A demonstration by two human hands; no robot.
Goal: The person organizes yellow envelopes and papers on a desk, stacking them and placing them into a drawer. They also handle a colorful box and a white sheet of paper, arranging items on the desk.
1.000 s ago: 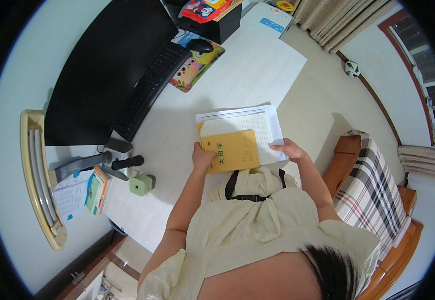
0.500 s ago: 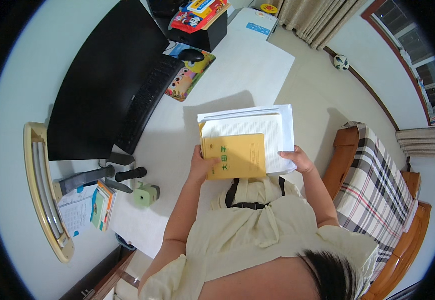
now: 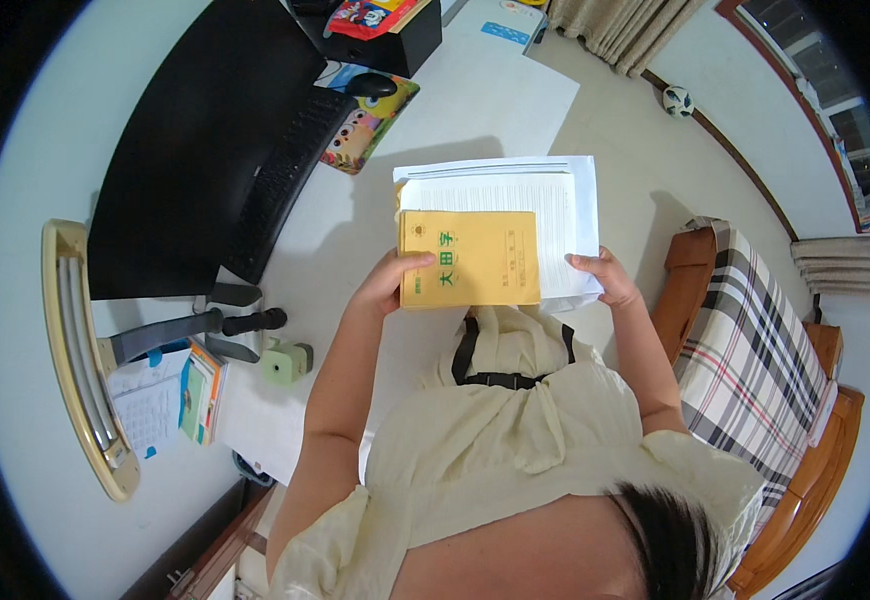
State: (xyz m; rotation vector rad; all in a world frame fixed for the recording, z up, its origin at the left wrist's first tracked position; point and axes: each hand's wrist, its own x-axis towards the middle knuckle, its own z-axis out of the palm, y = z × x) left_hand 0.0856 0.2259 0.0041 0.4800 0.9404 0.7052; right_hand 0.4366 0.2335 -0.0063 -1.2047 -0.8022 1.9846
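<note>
A stack of white printed papers (image 3: 557, 236) with a yellow exercise book (image 3: 485, 280) lying on top is held up between my two hands. My left hand (image 3: 392, 277) is closed on the stack's left edge, its thumb resting on the yellow cover. At the opposite edge my right hand (image 3: 607, 275) grips the white sheets, thumb on top and fingers underneath. The fingers beneath the stack are mostly hidden. Larger white sheets stick out behind the book at the top and right.
A white desk (image 3: 485, 110) lies beyond and beneath the stack. On it are a black monitor (image 3: 195, 150), a keyboard (image 3: 290, 185), a mouse (image 3: 371, 85), a green pencil sharpener (image 3: 283, 364) and a desk lamp (image 3: 75, 350). To the right stands a wooden seat with a plaid cover (image 3: 755, 360).
Both hands have carried the stack upward in the picture, away from my body. The view has shifted slightly. Both grips stay in place.
</note>
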